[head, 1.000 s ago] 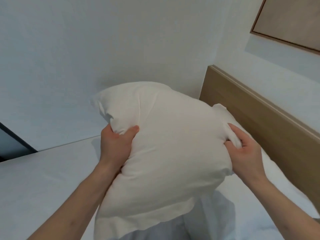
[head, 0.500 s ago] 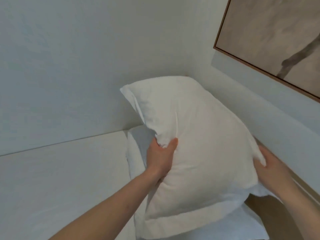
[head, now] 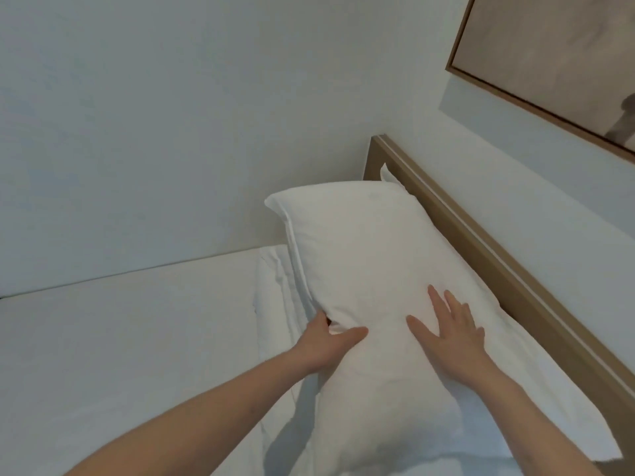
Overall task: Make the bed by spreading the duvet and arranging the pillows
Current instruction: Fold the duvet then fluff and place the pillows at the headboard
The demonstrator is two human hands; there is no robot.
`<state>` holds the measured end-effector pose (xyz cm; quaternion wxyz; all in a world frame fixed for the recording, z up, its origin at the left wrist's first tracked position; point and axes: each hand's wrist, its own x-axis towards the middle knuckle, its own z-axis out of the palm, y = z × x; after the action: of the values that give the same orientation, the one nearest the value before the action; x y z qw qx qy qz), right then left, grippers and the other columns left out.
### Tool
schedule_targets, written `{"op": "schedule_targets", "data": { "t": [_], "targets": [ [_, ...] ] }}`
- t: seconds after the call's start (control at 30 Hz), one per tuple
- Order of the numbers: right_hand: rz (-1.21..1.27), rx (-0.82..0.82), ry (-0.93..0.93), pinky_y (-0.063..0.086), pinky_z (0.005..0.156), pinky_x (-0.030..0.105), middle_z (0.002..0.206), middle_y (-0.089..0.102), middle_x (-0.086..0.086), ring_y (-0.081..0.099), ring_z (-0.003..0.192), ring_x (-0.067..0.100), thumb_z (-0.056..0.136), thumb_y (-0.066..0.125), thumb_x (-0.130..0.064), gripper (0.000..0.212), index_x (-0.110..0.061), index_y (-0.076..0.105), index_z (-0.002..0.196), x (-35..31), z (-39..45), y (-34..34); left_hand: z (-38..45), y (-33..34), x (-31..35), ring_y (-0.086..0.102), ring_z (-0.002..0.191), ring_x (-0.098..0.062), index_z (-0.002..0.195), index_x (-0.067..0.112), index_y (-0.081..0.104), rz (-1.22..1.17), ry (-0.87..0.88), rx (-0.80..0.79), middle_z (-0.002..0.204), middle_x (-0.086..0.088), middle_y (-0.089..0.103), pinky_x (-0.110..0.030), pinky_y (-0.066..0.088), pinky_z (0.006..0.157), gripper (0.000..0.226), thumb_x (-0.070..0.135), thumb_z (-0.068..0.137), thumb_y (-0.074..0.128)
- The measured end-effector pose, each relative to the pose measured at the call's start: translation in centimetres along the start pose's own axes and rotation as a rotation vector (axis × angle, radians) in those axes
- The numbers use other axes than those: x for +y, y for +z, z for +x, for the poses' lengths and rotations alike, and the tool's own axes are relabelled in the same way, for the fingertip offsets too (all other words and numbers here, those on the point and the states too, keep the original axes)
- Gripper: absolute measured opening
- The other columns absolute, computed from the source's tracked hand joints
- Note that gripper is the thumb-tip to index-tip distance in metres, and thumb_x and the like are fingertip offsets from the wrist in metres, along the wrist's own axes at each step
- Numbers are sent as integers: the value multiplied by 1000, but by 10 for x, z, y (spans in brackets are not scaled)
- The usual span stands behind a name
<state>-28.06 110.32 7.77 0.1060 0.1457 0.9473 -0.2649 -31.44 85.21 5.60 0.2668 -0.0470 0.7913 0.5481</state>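
Item 1, the bed: I log a flat white surface running out to the left of the top pillow, its far edge meeting the pale wall. Item 2, a lower pillow: white, lying on the bed just left of and beneath the top pillow, only its creased left edge and its near right corner showing. Item 3, my left hand: at the top pillow's left edge, thumb lying on the upper face and fingers tucked under the edge, so it is pinched onto the fabric there. Item 4, the top pillow: white, plump, lying lengthwise along the headboard, resting on the lower pillow, its far end near the corner where the headboard meets the wall. Item 5, my right hand: laid flat on the top pillow's upper face to the right of the left hand, fingers spread apart and gripping nothing, palm pressed to the cloth. Item 6, the headboard: light wood, running diagonally just right of the top pillow, touching or nearly touching its long side; I cannot tell which. Item 7, a framed picture: wooden frame, beige ground, hung on the wall above and right of the headboard, partly cut off by the frame edge.
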Motion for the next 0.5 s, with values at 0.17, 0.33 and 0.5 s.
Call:
{"op": "schedule_targets", "data": {
  "t": [0.17, 0.33, 0.5],
  "targets": [
    [89, 180, 22, 1, 126, 55, 170, 2, -13, -3, 157, 20, 88, 16, -83, 77, -52, -2, 156, 37, 0, 37, 13, 28, -3, 59, 121, -11, 139, 31, 44, 211, 114, -35, 136, 11, 54, -33, 47, 106, 83, 69, 70, 70],
    [-28, 216, 46, 2, 125, 55, 170, -3, -11, -4, 157, 23, 87, 11, -81, 80, -47, -9, 157, 62, 9, 72, 28, 54, -38, 47, 134, -27, 154, 18, 22, 419, 13, -39, 149, -6, 33, -39, 42, 110, 122, 99, 63, 31],
    [-58, 182, 99, -3, 125, 56, 169, -15, -9, -15, 156, 20, 95, 17, -75, 77, -42, -16, 157, 81, 37, 114, 70, 67, -70, 41, 140, -33, 159, 17, 10, 583, -37, -34, 160, -8, 19, -44, 40, 112, 114, 89, 77, 43]
  ]
}}
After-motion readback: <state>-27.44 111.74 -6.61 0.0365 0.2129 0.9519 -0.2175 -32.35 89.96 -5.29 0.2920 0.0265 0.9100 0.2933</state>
